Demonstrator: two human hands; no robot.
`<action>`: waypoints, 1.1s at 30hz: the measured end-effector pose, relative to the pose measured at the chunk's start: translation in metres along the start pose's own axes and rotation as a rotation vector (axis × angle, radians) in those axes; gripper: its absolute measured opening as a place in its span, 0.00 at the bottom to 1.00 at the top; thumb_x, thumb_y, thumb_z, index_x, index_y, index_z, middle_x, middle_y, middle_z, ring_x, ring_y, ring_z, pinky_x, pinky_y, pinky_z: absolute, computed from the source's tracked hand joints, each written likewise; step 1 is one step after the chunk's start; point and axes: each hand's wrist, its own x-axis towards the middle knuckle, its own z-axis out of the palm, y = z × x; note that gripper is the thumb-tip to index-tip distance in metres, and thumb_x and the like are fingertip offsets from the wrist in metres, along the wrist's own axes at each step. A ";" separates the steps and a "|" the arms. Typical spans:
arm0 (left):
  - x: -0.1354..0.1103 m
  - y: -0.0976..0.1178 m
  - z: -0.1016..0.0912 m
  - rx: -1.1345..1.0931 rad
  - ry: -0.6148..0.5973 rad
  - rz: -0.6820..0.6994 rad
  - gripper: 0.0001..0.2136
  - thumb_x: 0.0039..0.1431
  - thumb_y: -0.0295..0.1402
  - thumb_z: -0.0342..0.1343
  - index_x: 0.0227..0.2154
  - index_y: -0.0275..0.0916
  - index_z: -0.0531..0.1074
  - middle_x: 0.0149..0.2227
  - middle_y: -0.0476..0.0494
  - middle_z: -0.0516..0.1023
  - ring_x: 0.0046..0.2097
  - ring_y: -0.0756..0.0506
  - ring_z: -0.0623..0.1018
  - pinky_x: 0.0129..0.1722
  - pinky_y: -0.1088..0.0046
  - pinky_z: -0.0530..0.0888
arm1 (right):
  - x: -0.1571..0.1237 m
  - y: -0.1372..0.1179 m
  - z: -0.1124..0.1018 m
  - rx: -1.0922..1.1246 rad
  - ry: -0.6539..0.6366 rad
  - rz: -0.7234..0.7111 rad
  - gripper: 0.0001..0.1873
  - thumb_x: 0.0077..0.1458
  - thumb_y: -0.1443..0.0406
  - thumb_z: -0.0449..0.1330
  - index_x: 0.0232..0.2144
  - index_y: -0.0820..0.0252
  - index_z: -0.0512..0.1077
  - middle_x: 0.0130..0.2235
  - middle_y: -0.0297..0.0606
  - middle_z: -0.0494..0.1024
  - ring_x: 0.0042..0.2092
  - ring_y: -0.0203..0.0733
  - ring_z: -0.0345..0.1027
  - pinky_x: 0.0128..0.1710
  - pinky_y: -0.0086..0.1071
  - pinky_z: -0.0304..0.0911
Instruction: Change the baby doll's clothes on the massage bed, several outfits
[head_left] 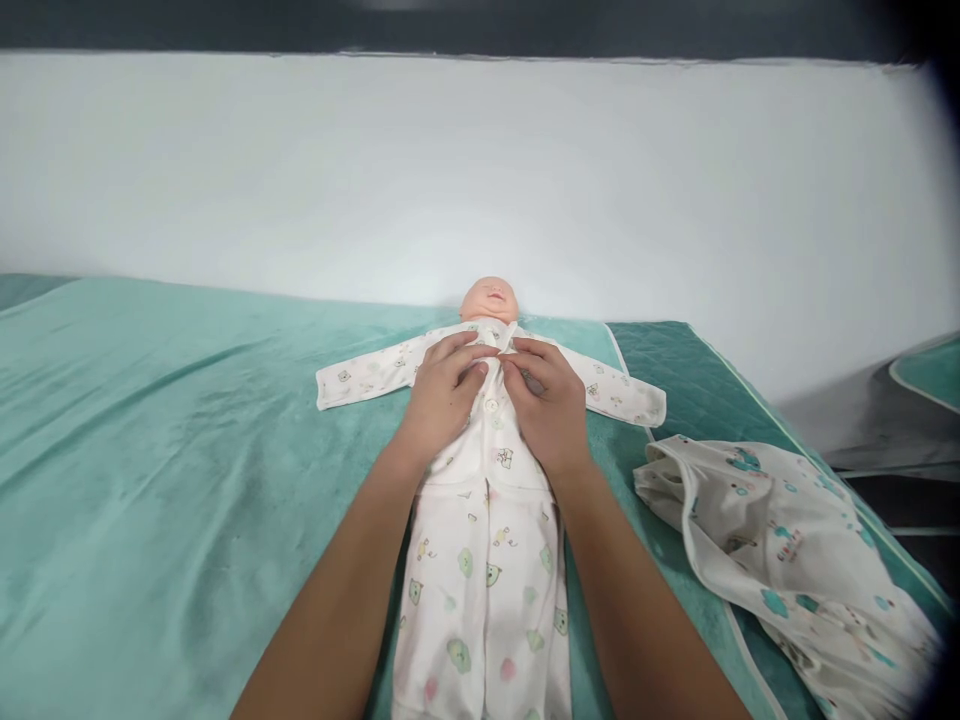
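Note:
A baby doll (491, 299) lies on its back, wearing a white printed long-sleeved shirt (504, 458) with both sleeves stretched out sideways. White printed trousers (487, 590) cover its legs. My left hand (444, 388) and my right hand (547, 395) meet at the upper chest, their fingertips nearly touching. Each pinches the front edge of the shirt between thumb and fingers. What lies right between the fingertips is too small to make out. Just below them, a pale round button (491, 406) shows on the shirt's front.
A teal blanket (187, 480) with wrinkles spreads beneath the doll. On the right lies a crumpled white cloth (780, 540) with blue-green prints, over a darker quilted mat (660, 350). Behind the doll's head rises a white wall (375, 170).

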 end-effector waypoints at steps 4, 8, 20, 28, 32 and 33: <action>0.000 -0.001 0.000 0.042 -0.006 0.023 0.16 0.68 0.33 0.47 0.51 0.51 0.77 0.62 0.48 0.69 0.66 0.43 0.63 0.67 0.58 0.60 | 0.002 0.002 -0.001 0.073 -0.022 0.044 0.11 0.59 0.65 0.57 0.38 0.49 0.80 0.52 0.37 0.76 0.56 0.45 0.69 0.59 0.43 0.64; 0.000 -0.001 0.000 0.062 -0.018 0.043 0.17 0.68 0.32 0.45 0.52 0.51 0.76 0.63 0.47 0.68 0.66 0.42 0.63 0.67 0.57 0.59 | 0.002 0.002 -0.001 0.098 -0.009 0.048 0.09 0.58 0.66 0.59 0.39 0.51 0.78 0.52 0.38 0.76 0.56 0.44 0.69 0.61 0.43 0.61; 0.000 -0.003 0.000 -0.003 0.003 0.047 0.16 0.67 0.31 0.47 0.50 0.50 0.77 0.61 0.48 0.70 0.65 0.44 0.64 0.67 0.60 0.60 | 0.001 0.000 -0.002 0.172 -0.035 0.165 0.08 0.57 0.63 0.62 0.36 0.52 0.82 0.53 0.37 0.77 0.57 0.44 0.69 0.57 0.39 0.66; -0.001 -0.002 0.000 -0.164 0.042 -0.044 0.13 0.63 0.32 0.53 0.47 0.47 0.76 0.61 0.48 0.70 0.64 0.44 0.66 0.63 0.63 0.67 | 0.012 -0.004 -0.003 0.102 -0.082 0.199 0.05 0.55 0.61 0.65 0.32 0.50 0.81 0.51 0.33 0.79 0.55 0.46 0.71 0.60 0.43 0.61; 0.000 -0.002 0.000 -0.229 0.023 -0.058 0.12 0.62 0.32 0.54 0.46 0.47 0.77 0.62 0.48 0.69 0.65 0.44 0.66 0.60 0.64 0.70 | 0.020 -0.008 0.000 0.023 -0.086 0.210 0.04 0.53 0.62 0.65 0.27 0.52 0.79 0.48 0.33 0.80 0.53 0.48 0.72 0.60 0.47 0.58; 0.000 -0.002 -0.001 -0.233 0.023 -0.058 0.12 0.62 0.32 0.54 0.46 0.48 0.78 0.62 0.48 0.69 0.65 0.44 0.66 0.61 0.64 0.70 | 0.020 -0.008 0.000 0.010 -0.084 0.208 0.04 0.53 0.62 0.65 0.27 0.52 0.79 0.48 0.33 0.80 0.53 0.48 0.71 0.60 0.47 0.58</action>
